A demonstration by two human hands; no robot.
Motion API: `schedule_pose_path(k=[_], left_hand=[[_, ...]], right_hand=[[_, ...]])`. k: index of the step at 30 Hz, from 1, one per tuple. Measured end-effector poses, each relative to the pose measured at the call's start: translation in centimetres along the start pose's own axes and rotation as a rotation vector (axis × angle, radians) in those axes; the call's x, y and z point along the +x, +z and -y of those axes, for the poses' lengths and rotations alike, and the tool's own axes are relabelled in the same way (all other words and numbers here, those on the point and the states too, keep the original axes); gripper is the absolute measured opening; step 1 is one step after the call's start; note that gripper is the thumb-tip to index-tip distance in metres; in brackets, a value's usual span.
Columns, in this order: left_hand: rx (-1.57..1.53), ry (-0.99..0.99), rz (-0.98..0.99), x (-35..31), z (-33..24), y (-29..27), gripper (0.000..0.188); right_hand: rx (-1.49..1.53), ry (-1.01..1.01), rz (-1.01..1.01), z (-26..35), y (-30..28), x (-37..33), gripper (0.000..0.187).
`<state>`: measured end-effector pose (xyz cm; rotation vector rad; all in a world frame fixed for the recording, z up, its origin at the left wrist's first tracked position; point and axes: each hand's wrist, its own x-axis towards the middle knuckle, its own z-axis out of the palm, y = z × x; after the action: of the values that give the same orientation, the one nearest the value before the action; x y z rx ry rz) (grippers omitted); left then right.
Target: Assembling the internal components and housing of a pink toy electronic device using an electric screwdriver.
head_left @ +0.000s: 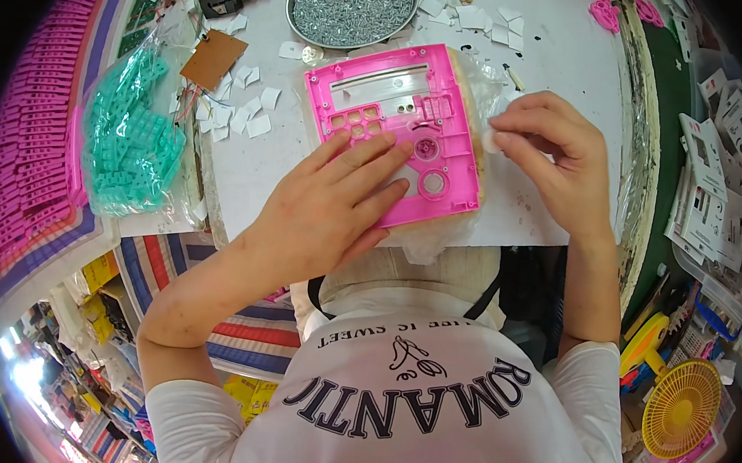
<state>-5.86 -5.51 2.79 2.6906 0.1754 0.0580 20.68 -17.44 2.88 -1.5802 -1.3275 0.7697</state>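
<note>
A pink plastic casing panel [459, 164] lies inner side up on a padded, plastic-wrapped base [479, 136]. It has a long clear window strip, a group of small square holes and two round openings. My left hand [326, 198] rests on its lower left part with fingers stretched out, covering some of the openings. Just off the panel's right edge, my right hand [557, 150] pinches a small whitish piece [490, 142] between thumb and forefinger. The fingers partly hide that piece, so its exact kind cannot be made out.
A round metal tray of small screws [351, 6] stands behind the panel. White paper scraps [246, 111] lie scattered around. At left are a bag of teal plastic parts [132, 137], a brown board [214, 60] and stacked pink parts [37, 79]. A yellow fan [679, 410] stands lower right.
</note>
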Motion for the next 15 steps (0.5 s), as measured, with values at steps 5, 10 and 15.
schedule_pose_path(k=[5, 10, 15], left_hand=[[-0.071, 0.000, 0.000, 0.0, 0.6, -0.1, 0.058], [-0.087, -0.003, -0.047, -0.2, 0.5, 0.3, 0.055], [-0.150, -0.012, -0.140, -0.5, 0.6, 1.1, 0.053]], right_hand=[[-0.273, -0.147, 0.037, 0.2, 2.8, 1.7, 0.011], [-0.531, -0.356, 0.111, 0.1, 4.4, 3.3, 0.010], [-0.447, -0.349, 0.083, 0.1, 4.7, 2.3, 0.013]])
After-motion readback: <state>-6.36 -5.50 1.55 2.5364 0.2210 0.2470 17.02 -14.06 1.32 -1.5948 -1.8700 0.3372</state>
